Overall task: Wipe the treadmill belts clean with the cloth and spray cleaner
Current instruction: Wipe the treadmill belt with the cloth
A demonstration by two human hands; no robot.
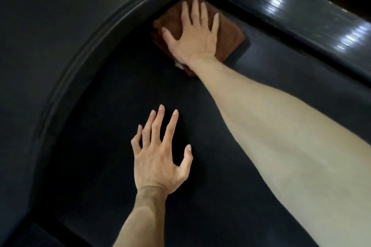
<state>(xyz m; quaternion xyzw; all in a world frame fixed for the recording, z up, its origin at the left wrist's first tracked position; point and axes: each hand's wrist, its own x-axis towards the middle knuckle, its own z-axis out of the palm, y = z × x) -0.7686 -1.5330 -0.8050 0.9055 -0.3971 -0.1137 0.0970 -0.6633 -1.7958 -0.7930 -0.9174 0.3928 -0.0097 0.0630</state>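
Observation:
A folded brown cloth (230, 38) lies flat on the black treadmill belt (112, 94), pushed into the far corner where the side rail meets the front cover. My right hand (192, 34) presses down on the cloth with its fingers spread and pointing away from me. My left hand (158, 158) rests on the belt nearer to me, fingers apart, holding nothing. No spray bottle is in view.
A raised dark side rail (84, 54) curves along the left of the belt. A glossy black cover (301, 6) with light reflections runs across the upper right. Grey floor (40, 6) lies beyond the rail on the left.

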